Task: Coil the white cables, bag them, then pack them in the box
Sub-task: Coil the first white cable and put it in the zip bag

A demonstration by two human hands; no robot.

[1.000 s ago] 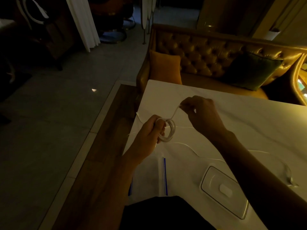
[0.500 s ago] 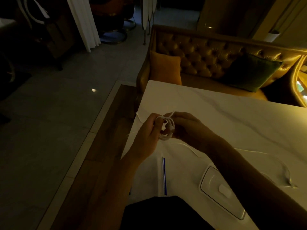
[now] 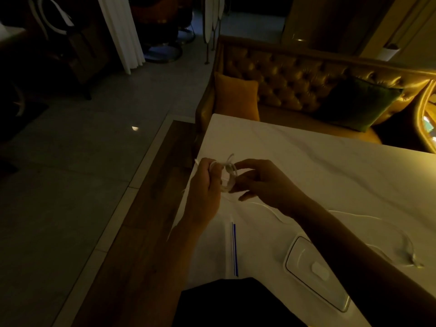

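My left hand (image 3: 204, 185) holds a small coil of white cable (image 3: 227, 177) above the left part of the white table (image 3: 318, 166). My right hand (image 3: 259, 182) is right beside the coil, its fingers touching the coil's right side. A loose stretch of the same cable (image 3: 271, 208) trails across the table to the right, ending near a plug (image 3: 411, 253). A clear zip bag with a blue seal strip (image 3: 234, 249) lies flat below my hands. The white box (image 3: 313, 272) with a closed lid sits at the lower right, partly hidden by my right forearm.
A tufted gold sofa (image 3: 295, 81) with an orange cushion (image 3: 238, 95) and a dark green cushion (image 3: 361, 105) stands behind the table. The table's left edge drops to a wooden strip and grey tiled floor (image 3: 70, 185). The room is dim.
My right hand, which held the cable stretched up and to the right, has come down to the coil and stayed against it. The coil has gained a loop.
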